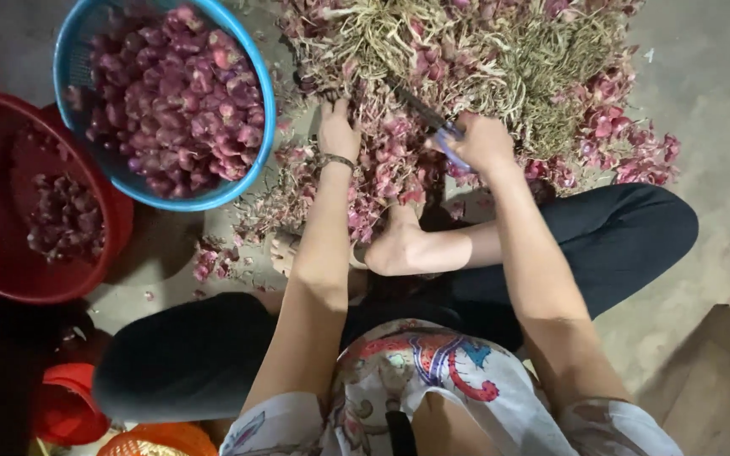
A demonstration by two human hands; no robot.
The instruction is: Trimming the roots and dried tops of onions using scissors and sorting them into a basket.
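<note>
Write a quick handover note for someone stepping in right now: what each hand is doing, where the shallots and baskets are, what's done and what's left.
Left hand: down in the heap of purple-red shallots with dry straw-coloured stalks, fingers buried; grip unclear.
Right hand: shut on the blue-handled scissors, blades pointing into the heap.
Round blue plastic basket, on the left: nearly full of trimmed bulbs.
Round red plastic basket, further left: a small batch of darker bulbs.
Done: the blue basketful.
Left: the large heap ahead, stalks on; skins litter the concrete floor.
</note>
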